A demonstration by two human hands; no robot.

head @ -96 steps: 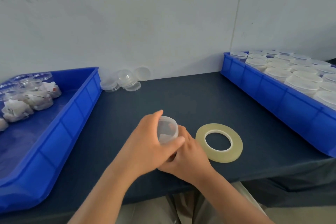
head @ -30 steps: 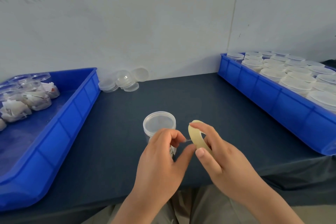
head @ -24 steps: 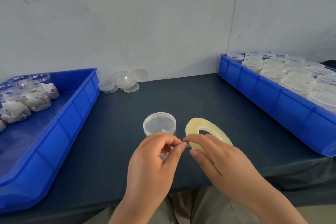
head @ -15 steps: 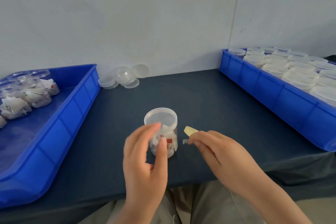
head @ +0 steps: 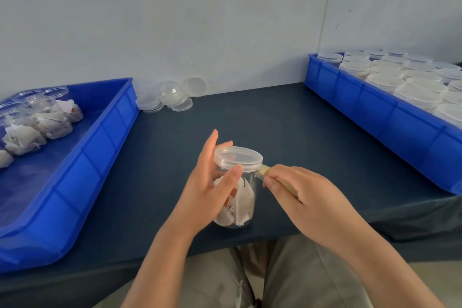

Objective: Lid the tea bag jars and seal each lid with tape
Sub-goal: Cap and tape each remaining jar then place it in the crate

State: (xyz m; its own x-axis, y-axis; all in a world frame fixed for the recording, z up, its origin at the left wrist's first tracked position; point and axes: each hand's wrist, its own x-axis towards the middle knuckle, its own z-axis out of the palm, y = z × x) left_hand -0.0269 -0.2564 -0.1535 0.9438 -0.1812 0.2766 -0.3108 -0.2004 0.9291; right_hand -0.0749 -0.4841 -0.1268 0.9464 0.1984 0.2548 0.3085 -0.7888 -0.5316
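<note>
One lidded jar (head: 235,197) sits near the counter (head: 275,120) front edge; you're on taping. L hand (head: 207,192) steadies it, fingers (head: 211,142) straight; R hand (head: 300,195) pinches tape roll (head: 265,171) by the lid (head: 238,157). Next: stick end, wrap seam.

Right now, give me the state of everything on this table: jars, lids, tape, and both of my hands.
middle jar: upright, lidded, tea bags inside, no tape visible.
left hand: open, fingers straight, around the jar.
right hand: pinches the tape roll.
tape roll: on edge, by the lid.
left tray jars: unlidded, filled.
right tray jars: lidded.
loose lids: piled, off any jar.
</note>
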